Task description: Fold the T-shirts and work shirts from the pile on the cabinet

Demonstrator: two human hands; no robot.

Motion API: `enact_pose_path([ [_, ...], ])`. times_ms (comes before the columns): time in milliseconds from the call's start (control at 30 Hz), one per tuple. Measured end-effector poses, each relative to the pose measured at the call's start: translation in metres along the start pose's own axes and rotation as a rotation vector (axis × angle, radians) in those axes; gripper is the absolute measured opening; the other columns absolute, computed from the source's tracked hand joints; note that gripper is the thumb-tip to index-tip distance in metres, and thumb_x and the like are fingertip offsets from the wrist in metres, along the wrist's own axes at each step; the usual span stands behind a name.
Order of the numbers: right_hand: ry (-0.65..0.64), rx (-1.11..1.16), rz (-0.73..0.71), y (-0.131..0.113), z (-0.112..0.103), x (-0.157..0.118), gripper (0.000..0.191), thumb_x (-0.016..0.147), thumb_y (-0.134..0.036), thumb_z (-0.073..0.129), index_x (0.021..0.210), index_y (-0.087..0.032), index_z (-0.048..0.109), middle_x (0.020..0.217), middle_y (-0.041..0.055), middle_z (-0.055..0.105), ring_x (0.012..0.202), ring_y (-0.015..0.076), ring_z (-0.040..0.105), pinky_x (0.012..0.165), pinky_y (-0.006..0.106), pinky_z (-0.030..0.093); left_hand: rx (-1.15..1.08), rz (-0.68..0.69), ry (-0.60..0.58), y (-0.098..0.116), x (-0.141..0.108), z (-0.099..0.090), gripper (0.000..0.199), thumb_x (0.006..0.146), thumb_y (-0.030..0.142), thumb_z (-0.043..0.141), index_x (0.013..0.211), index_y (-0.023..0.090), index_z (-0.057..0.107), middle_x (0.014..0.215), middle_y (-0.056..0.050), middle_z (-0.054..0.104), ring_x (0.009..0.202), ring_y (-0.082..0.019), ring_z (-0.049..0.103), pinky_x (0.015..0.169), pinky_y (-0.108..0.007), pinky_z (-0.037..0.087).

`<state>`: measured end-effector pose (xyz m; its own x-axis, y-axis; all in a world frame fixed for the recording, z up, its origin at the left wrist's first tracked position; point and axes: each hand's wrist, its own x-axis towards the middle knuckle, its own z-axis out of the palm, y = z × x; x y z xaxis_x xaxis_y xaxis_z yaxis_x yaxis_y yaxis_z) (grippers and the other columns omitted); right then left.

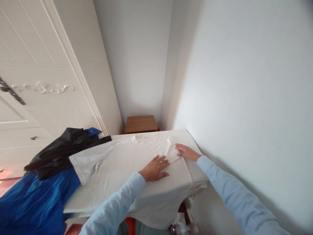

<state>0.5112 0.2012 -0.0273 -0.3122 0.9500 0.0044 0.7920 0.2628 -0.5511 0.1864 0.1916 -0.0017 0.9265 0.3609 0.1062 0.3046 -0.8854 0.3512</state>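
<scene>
Left hand [156, 168] lies flat on a white T-shirt [132, 160] overhanging the white bench's [197, 173] front edge; whether right hand [187, 152] grips it is unclear.

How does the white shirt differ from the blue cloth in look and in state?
The white shirt is spread out, its collar showing, while the blue cloth lies rumpled. The left hand rests on the white shirt; no hand touches the blue cloth, which the black cloth partly covers. Both are fabric.
</scene>
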Motion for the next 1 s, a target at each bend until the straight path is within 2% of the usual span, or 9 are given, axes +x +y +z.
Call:
enact_pose_path([
  [133, 0.048, -0.032, 0.015, 0.006, 0.003, -0.001, 0.044, 0.094, -0.034, 0.057, 0.134, -0.015, 0.063, 0.148, 0.0125, 0.047, 0.141, 0.0231, 0.042, 0.122, 0.044, 0.031, -0.031, 0.045, 0.039, 0.008, -0.004, -0.002, 0.056, 0.098, 0.052, 0.045, 0.143, 0.019, 0.052, 0.139, -0.013, 0.061, 0.145, -0.024, 0.04, 0.125, -0.049, 0.017],
  [267, 0.104, -0.082, 0.018, 0.0, 0.005, 0.006, 0.037, 0.096, -0.028, 0.05, 0.125, -0.015, 0.068, 0.142, 0.0127, 0.053, 0.137, 0.0225, 0.048, 0.121, 0.044, 0.034, -0.109, 0.061, 0.008, 0.02, -0.005, -0.003, 0.058, 0.095, 0.055, 0.049, 0.144, 0.022, 0.052, 0.139, -0.01, 0.061, 0.133, -0.025, 0.054, 0.121, -0.045, 0.029],
  [333, 0.14, -0.099, 0.009, -0.008, 0.006, 0.014, 0.039, 0.098, -0.03, 0.046, 0.127, -0.014, 0.067, 0.142, 0.0128, 0.053, 0.137, 0.0224, 0.047, 0.122, 0.045, 0.032, -0.127, 0.024, 0.04, 0.022, -0.004, -0.004, 0.062, 0.096, 0.055, 0.048, 0.148, 0.022, 0.046, 0.143, -0.009, 0.057, 0.13, -0.025, 0.056, 0.118, -0.043, 0.035],
  [433, 0.181, -0.126, -0.022, -0.025, 0.01, 0.03, 0.045, 0.099, -0.036, 0.045, 0.135, -0.014, 0.061, 0.146, 0.0125, 0.049, 0.14, 0.0215, 0.043, 0.123, 0.042, 0.029, -0.061, -0.043, 0.103, 0.017, -0.004, -0.003, 0.063, 0.099, 0.053, 0.043, 0.152, 0.019, 0.039, 0.151, -0.012, 0.048, 0.138, -0.026, 0.048, 0.12, -0.045, 0.032],
  [500, 0.193, -0.191, -0.032, -0.035, 0.015, 0.043, 0.05, 0.099, -0.039, 0.047, 0.141, -0.013, 0.055, 0.151, 0.0122, 0.043, 0.144, 0.0207, 0.038, 0.125, 0.039, 0.027, 0.008, -0.069, 0.075, 0.01, -0.005, 0.002, 0.061, 0.1, 0.053, 0.04, 0.15, 0.019, 0.043, 0.154, -0.014, 0.044, 0.145, -0.027, 0.039, 0.122, -0.049, 0.026],
  [600, 0.188, -0.332, 0.064, -0.043, 0.024, 0.064, 0.057, 0.099, -0.042, 0.049, 0.148, -0.012, 0.046, 0.157, 0.0139, 0.033, 0.149, 0.0227, 0.028, 0.125, 0.04, 0.023, 0.059, -0.081, 0.041, 0.0, -0.008, 0.013, 0.058, 0.1, 0.054, 0.04, 0.146, 0.02, 0.047, 0.156, -0.014, 0.04, 0.149, -0.027, 0.031, 0.123, -0.051, 0.021],
  [700, 0.179, -0.379, 0.179, -0.039, 0.032, 0.082, 0.059, 0.1, -0.042, 0.049, 0.149, -0.009, 0.043, 0.158, 0.0191, 0.029, 0.15, 0.0281, 0.024, 0.124, 0.046, 0.022, 0.068, -0.087, 0.078, -0.004, -0.012, 0.021, 0.058, 0.099, 0.055, 0.04, 0.146, 0.021, 0.047, 0.157, -0.012, 0.039, 0.15, -0.026, 0.03, 0.124, -0.05, 0.019],
  [800, 0.18, -0.397, 0.233, -0.032, 0.038, 0.091, 0.057, 0.101, -0.042, 0.046, 0.147, -0.009, 0.044, 0.156, 0.0214, 0.031, 0.149, 0.03, 0.026, 0.122, 0.049, 0.024, 0.073, -0.089, 0.078, -0.003, -0.013, 0.024, 0.059, 0.099, 0.057, 0.04, 0.146, 0.022, 0.047, 0.158, -0.012, 0.038, 0.15, -0.027, 0.029, 0.124, -0.052, 0.018],
  [1000, 0.191, -0.429, 0.231, -0.024, 0.045, 0.088, 0.054, 0.103, -0.041, 0.039, 0.149, -0.012, 0.043, 0.158, 0.0189, 0.027, 0.149, 0.0294, 0.023, 0.122, 0.049, 0.024, 0.086, -0.076, 0.047, -0.002, -0.012, 0.021, 0.062, 0.099, 0.059, 0.037, 0.149, 0.023, 0.045, 0.159, -0.013, 0.035, 0.149, -0.029, 0.029, 0.123, -0.054, 0.017],
])
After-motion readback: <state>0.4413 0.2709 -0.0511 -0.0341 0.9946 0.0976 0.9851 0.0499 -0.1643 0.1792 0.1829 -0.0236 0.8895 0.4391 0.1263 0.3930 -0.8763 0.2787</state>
